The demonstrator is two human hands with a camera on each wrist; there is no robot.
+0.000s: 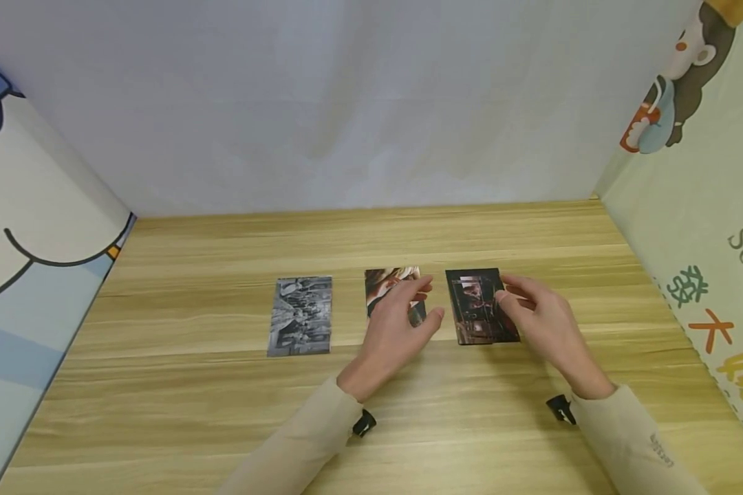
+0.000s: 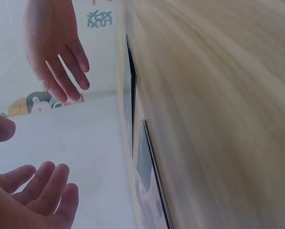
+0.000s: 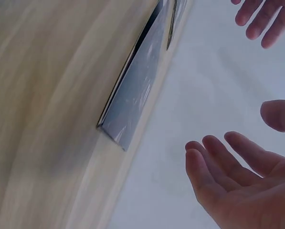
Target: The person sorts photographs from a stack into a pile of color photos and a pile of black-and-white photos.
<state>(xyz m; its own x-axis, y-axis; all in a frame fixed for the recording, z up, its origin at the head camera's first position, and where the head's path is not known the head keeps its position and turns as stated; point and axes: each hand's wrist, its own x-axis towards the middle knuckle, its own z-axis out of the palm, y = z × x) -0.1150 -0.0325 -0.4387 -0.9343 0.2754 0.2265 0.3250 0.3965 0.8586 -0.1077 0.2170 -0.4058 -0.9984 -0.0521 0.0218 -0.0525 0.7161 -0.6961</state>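
Three picture cards lie in a row on the table: a black-and-white one [image 1: 301, 316] at left, a brown-and-white one [image 1: 380, 280] in the middle, and a dark one [image 1: 470, 306] at right. Above the middle card hovers my left hand [image 1: 395, 323], partly covering it, thumb and fingers apart with nothing between them. My right hand [image 1: 546, 324] overlaps the dark card's right edge in the head view. The right wrist view shows that hand [image 3: 242, 181] raised off the surface, fingers loosely bent and holding nothing. Layered edges show on the nearby card [image 3: 137, 86] there.
The wood-grain table [image 1: 192, 399] runs back to a plain pale curtain [image 1: 359, 103]. Printed panels flank it, a cartoon one [image 1: 43, 206] at left and one with lettering [image 1: 687, 227] at right. Black straps [image 1: 364, 423] show at both sleeve cuffs.
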